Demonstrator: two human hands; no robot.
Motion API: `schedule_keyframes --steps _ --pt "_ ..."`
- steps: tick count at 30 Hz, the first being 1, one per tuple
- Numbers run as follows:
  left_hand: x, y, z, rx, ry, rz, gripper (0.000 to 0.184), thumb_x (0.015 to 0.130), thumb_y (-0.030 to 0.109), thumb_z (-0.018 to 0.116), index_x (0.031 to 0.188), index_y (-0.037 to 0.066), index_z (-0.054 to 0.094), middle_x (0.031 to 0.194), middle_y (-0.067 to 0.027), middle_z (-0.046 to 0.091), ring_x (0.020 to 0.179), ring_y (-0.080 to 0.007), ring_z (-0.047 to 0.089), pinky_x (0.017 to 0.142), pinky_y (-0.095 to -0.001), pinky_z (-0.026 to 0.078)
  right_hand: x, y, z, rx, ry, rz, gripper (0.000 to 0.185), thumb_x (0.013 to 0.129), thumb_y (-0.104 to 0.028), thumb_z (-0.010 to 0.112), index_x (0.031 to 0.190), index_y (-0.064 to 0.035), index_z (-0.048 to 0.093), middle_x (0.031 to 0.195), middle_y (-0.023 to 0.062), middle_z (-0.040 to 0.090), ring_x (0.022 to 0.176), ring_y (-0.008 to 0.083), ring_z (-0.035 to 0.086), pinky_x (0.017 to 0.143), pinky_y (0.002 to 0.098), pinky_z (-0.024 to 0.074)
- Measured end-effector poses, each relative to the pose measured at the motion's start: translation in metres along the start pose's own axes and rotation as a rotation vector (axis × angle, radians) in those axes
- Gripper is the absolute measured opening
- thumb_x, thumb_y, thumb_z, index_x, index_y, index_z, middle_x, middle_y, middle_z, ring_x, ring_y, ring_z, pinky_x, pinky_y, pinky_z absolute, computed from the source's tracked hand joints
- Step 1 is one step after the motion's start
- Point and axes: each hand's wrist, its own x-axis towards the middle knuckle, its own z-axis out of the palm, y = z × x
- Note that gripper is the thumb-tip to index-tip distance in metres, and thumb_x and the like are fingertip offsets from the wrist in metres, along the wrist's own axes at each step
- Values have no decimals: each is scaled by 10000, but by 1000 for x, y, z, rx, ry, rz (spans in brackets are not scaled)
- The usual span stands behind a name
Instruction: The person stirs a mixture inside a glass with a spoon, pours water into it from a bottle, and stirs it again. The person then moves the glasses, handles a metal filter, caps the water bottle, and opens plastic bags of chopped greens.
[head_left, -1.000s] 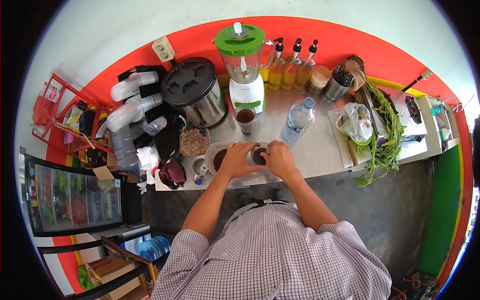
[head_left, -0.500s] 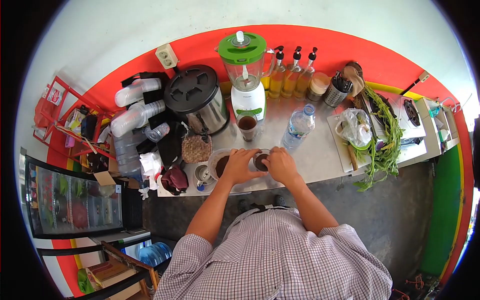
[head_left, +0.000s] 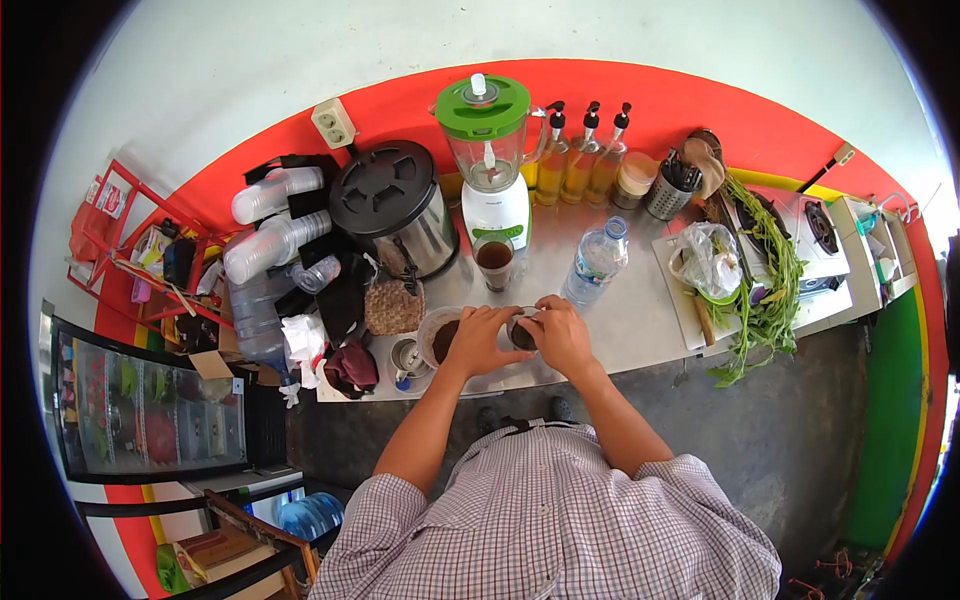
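Note:
A small clear cup [head_left: 519, 338] with dark brown powder in it is between my two hands near the counter's front edge. My left hand [head_left: 480, 343] curves around its left side, thumb low and fingers at the far rim. On the opposite side, my right hand [head_left: 562, 336] has its bent fingers closed at the rim. The fingers hide part of the cup. Left of it, partly behind my left hand, sits a clear bowl [head_left: 427, 337] of similar brown powder. A glass of brown liquid [head_left: 494, 262] stands just beyond my hands.
A green-lidded blender [head_left: 496, 210] stands at the back, beside a steel pot [head_left: 388, 210] with a black lid. Right of my hands are a water bottle [head_left: 597, 262], several pump bottles [head_left: 578, 170] and leafy greens [head_left: 765, 300]. A small metal container [head_left: 408, 356] sits at front left.
The view has tilted slightly, so the counter appears a little lower. Both hands stay at the cup, and my right fingers have shifted slightly over its rim.

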Motion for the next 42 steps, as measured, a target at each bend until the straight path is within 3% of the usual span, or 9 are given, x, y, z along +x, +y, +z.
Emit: schedule_keyframes --steps 3,6,15,18,24,27,31,36,42 --pt "-1 -3 3 1 27 23 864 717 631 890 1402 156 662 1254 -88 749 1153 -290 672 1047 -454 387 4 10 -2 -154 -296 82 275 917 -281 800 938 -9 837 1127 166 733 1050 379 684 924 476 570" --pt "1 -2 1 -1 25 13 861 721 633 889 1401 155 663 1251 -86 750 1152 -289 672 1050 -453 386 3 13 2 1 -73 32 265 920 -270 795 945 -10 840 1125 167 732 1039 376 684 921 481 567" --pt "1 -1 1 -8 -5 -12 867 720 637 891 1401 153 661 1246 -83 750 1152 -282 670 1054 -444 384 3 8 5 77 26 7 221 889 -229 829 907 -9 834 1093 166 727 1071 377 674 924 472 568" --pt "0 -1 1 -28 39 14 864 719 630 894 1401 151 665 1236 -83 750 1145 -283 670 1049 -443 384 2 17 -1 -74 -288 2 206 881 -219 836 914 -15 840 1122 169 725 1078 383 672 928 475 570" --pt "-1 -2 4 -18 54 20 843 695 581 918 1373 133 691 1134 -65 742 1046 -251 663 988 -422 391 1 9 2 28 -68 22 218 885 -230 831 923 -15 844 1203 190 712 1097 397 671 960 483 560" --pt "-1 -7 6 -28 81 48 852 692 584 918 1377 131 690 1101 -66 735 1034 -253 659 986 -418 390 1 15 2 -46 -304 67 216 886 -225 827 933 -15 851 1230 197 713 1107 400 669 975 483 556" --pt "-1 -6 8 -50 106 56 855 691 586 915 1378 129 691 1102 -66 735 1036 -254 658 988 -423 387 0 0 -12 31 -176 14 228 895 -243 799 936 -27 860 1219 213 735 1122 401 675 1021 466 527" --pt "-2 -1 3 -34 78 50 851 693 581 915 1379 128 691 1110 -69 737 1050 -262 661 990 -426 389 1 1 -23 -78 -332 -57 194 861 -221 844 933 -42 861 1264 186 716 1167 392 648 1000 465 548" --pt "-1 -3 5 -17 93 42 853 688 582 918 1372 123 695 1096 -73 741 1053 -269 665 988 -424 391 -3 6 -2 -91 -125 -22 194 848 -235 855 941 -65 866 1228 184 725 1165 400 643 1017 471 535"
